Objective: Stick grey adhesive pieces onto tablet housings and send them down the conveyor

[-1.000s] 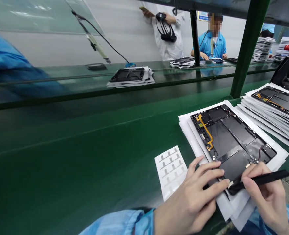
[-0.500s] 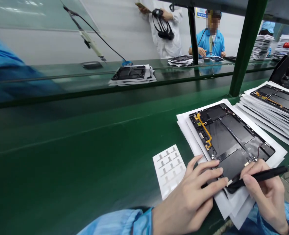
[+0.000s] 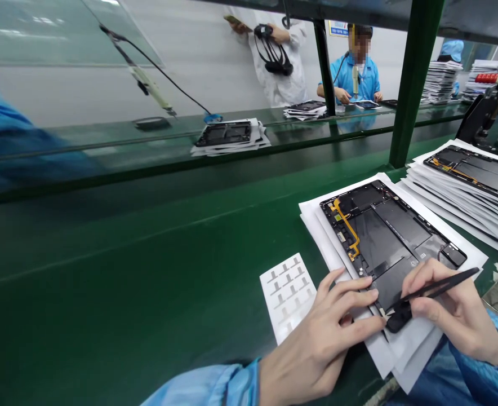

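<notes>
Tablet rear housing [image 3: 379, 242] on white sheets [image 3: 312, 217], left hand [image 3: 316, 349] open with fingers [image 3: 350, 287] pressing its lower edge, right hand [image 3: 456, 304] gripping a slim black tool [image 3: 441, 285].

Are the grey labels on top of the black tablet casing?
No, the white sheet of grey labels lies on the green workbench, left of the black tablet casing.

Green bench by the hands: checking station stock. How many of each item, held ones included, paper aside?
Open tablet housings: 2
Sheet of grey labels: 1
Black pointed tool: 1
Total: 4
</notes>
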The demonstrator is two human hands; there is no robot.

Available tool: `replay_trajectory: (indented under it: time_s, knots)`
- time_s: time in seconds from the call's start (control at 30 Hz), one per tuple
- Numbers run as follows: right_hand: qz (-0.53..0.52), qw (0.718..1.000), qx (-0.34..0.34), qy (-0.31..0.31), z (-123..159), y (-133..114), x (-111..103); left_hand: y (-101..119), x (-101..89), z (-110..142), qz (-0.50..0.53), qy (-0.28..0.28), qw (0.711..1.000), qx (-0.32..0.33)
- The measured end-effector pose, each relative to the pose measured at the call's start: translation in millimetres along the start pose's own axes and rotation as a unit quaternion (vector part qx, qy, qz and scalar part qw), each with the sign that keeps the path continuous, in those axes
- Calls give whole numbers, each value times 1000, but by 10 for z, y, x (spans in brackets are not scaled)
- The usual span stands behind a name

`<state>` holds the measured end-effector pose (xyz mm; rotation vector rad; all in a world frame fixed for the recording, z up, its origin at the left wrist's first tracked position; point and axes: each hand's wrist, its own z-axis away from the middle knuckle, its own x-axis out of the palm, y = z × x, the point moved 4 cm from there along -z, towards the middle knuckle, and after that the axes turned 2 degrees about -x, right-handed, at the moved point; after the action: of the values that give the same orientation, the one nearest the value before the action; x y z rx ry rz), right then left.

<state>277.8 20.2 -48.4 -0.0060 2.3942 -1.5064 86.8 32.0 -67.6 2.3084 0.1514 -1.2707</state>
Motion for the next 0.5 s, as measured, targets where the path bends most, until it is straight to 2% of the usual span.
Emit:
replay_trajectory:
  time_s: [0.07,0.17,0.5]
  knots:
    - [-5,1000,8,-26,-40,6,-4,15,-11,-8,1,-22,1000,-19]
    - [-15,999,17,-48,-68,4,5,24,-31,-18,10,-25,999,-25]
    - [18,998,18,-61,-122,-39,10,14,-8,-10,12,-3,1000,-14]
